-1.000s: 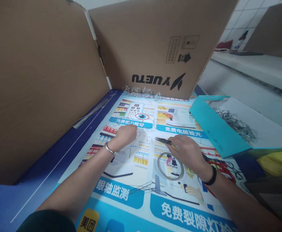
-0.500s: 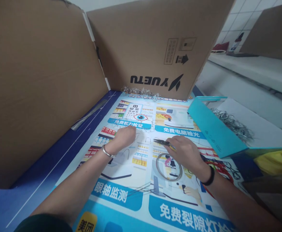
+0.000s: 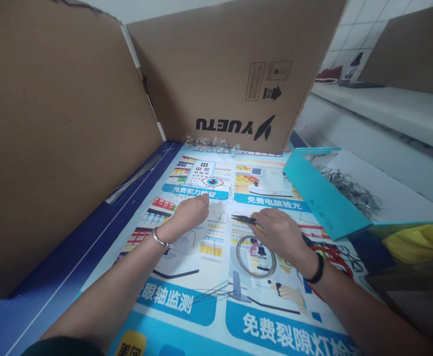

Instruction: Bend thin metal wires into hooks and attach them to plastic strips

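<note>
My left hand (image 3: 191, 216), wearing a silver bangle, is closed in a pinch over the printed mat (image 3: 220, 257). A thin wire (image 3: 222, 216) shows faintly beside its fingertips. My right hand (image 3: 279, 232) is wrapped round a pair of pliers (image 3: 243, 218) with dark jaws and yellow on the handles. The jaws point left toward my other hand, with a gap between them. Under the right hand lies a coil of wire (image 3: 238, 257). Several cut straight wires (image 3: 211, 291) rest nearer to me, and a short curved wire (image 3: 194, 238) lies below my left hand.
Cardboard panels (image 3: 216, 74) stand along the left and back. A pile of wire bits (image 3: 212, 143) lies at their foot. At right, a turquoise box (image 3: 313, 193) holds tangled wire pieces (image 3: 350, 190). Red and dark cords (image 3: 338, 259) and a yellow cloth (image 3: 418, 244) lie near it.
The whole view has shifted slightly, so things sit a little further left. Both hands keep nearly the same pose, and the pliers stay in my right hand.
</note>
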A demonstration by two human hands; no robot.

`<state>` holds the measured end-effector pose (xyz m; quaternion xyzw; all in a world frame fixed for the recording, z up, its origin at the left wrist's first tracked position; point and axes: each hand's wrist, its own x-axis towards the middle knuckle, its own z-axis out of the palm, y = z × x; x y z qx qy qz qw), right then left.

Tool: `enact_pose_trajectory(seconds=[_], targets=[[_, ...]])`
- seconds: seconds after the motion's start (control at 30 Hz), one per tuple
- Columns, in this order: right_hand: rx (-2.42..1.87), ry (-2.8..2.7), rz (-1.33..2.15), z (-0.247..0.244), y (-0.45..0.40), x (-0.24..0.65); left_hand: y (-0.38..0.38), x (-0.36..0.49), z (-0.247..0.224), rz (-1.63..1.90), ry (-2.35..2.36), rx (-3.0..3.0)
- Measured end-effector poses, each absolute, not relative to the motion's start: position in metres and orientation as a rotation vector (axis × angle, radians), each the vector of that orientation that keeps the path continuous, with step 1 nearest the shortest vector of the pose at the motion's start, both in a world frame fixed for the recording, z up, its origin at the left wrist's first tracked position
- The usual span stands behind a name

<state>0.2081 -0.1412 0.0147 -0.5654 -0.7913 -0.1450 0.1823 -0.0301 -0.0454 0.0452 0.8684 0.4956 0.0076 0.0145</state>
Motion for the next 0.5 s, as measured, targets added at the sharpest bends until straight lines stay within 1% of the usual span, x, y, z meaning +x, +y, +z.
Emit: enact_pose_trajectory(seconds=[0.27,0.5], targets=[[-1.597,-2.223,-0.419,0.0149,-0.1415,0.2075,-0.0414,-0.0335,0.0442,0.041,1.555,2.658],[-1.581,-2.216,-0.404,0.0148,-0.1415,0.2076,-0.0439,-0.0308,0.0437,-0.032,1.555,2.627]])
